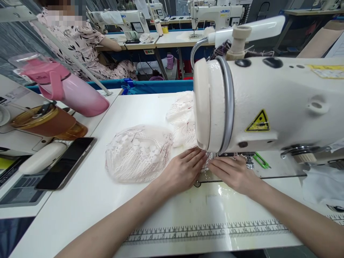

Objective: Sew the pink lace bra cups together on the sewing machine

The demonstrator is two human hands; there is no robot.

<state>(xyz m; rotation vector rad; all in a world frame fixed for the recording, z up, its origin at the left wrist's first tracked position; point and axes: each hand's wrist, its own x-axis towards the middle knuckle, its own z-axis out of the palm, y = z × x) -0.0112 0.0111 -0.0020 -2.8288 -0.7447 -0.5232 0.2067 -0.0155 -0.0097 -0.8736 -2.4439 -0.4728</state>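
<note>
My left hand point(185, 169) is at the sewing machine's bed, its fingers together and pressed onto white lace fabric point(211, 157). From the other side my right hand point(233, 172) closes on the same lace, fingertips near my left ones. The white sewing machine head point(212, 104) hides the needle area and most of the lace there. Behind my left hand lies a gathered white lace piece point(139, 154) with loose reddish threads. More pale lace point(182, 118) is spread further back and runs behind the machine head.
A phone point(67, 163), a brown drink cup point(51, 122) and a pink bottle point(77, 93) stand or lie at left. Green thread snips point(261, 161) lie right of my hands. A printed ruler point(204, 233) follows the front edge. A seated person point(72, 46) is beyond.
</note>
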